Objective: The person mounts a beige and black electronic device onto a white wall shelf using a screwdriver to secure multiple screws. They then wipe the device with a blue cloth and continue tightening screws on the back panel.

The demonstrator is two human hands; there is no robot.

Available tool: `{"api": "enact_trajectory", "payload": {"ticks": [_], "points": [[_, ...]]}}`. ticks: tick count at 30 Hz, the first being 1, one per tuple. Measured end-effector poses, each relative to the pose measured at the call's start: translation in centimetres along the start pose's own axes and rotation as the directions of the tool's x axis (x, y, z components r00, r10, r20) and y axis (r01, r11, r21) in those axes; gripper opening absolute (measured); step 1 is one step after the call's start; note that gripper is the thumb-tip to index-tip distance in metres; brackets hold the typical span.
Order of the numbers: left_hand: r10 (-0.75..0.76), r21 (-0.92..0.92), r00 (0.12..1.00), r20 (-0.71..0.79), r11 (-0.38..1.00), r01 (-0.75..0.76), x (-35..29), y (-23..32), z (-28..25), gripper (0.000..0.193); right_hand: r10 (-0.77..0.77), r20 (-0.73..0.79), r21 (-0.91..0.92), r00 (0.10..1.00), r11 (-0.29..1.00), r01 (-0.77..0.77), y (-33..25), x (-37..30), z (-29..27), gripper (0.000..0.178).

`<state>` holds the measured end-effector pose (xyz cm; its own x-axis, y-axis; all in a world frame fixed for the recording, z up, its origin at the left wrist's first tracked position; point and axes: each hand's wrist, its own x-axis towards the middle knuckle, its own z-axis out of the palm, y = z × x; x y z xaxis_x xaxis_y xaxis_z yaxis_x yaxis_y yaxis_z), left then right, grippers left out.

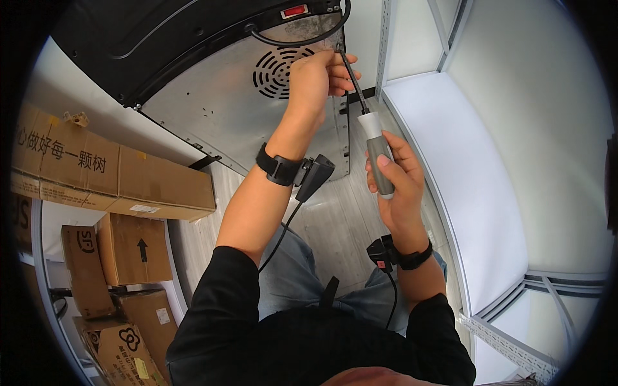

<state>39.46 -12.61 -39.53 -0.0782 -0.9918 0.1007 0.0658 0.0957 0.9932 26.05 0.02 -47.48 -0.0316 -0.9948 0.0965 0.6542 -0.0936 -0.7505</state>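
Observation:
My right hand [398,174] is wrapped round the grey handle of a screwdriver [376,154] with a white collar. Its long dark shaft slants up and left to the right edge of a metal back panel [225,109]. Beside the tip, my left hand [317,76] has its thumb and forefinger drawn together by the panel's upper right corner. The shaft crosses in front of its other fingers, which curl loosely. Whatever sits between that thumb and forefinger is too small and hidden to make out.
Above the panel is a black housing [154,38] with a red rocker switch [296,11] and a looping black cable [283,44]. Cardboard boxes [135,251] fill a rack at left. White shelving [463,148] stands close on the right. Wrist-worn devices [315,177] trail cables.

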Motion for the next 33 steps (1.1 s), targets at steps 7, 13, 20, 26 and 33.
{"api": "enact_trajectory", "payload": {"ticks": [7,13,20,26,33], "points": [[-0.007,-0.036,1.0,-0.022,0.999,0.006,0.1,0.0,0.2,0.043,0.0,0.0,-0.016,1.0,1.0,0.0,0.2,0.1,0.0,0.043],[0.049,0.064,0.995,-0.084,0.997,-0.044,0.4,-0.4,0.7,0.04,0.001,-0.006,-0.046,1.0,0.999,-0.001,0.2,0.0,-0.4,0.043],[0.08,0.056,0.99,-0.114,0.996,-0.074,0.7,-0.8,0.6,0.033,-0.008,-0.001,-0.066,1.0,0.998,0.008,0.1,0.0,-0.8,0.044],[0.119,0.003,0.991,-0.067,0.993,-0.119,0.1,-2.1,-0.8,0.032,0.051,-0.008,-0.202,0.999,0.978,-0.051,-1.5,-0.4,-1.9,0.043],[0.031,-0.153,0.989,0.147,0.988,-0.009,-1.4,-4.5,-0.2,0.033,0.096,-0.015,-0.351,0.995,0.931,-0.095,-5.2,-0.7,-5.0,0.039]]}}
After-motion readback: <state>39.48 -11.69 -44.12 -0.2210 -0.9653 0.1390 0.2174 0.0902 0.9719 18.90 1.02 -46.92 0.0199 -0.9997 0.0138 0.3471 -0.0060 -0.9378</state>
